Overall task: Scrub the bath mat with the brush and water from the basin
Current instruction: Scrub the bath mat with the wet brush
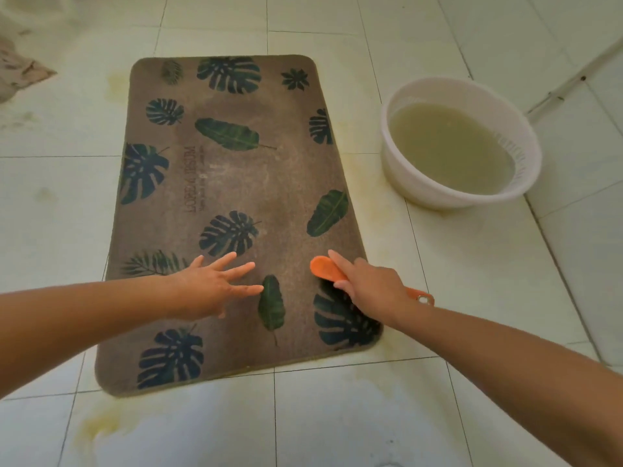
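Observation:
A brown bath mat [236, 183] printed with dark green leaves lies flat on the tiled floor, looking wet. My right hand [367, 281] grips an orange brush [325, 268] and presses it on the mat's near right part; the handle's end sticks out behind my wrist. My left hand [215, 284] rests flat on the mat with its fingers spread, to the left of the brush. A white plastic basin [472, 197] holding murky yellowish water stands on the floor to the right of the mat.
Pale floor tiles [337, 416] around the mat are wet, with yellowish stains near its edges. A crumpled cloth [20, 69] lies at the far left. A tiled wall or step [573, 96] rises behind the basin at the right.

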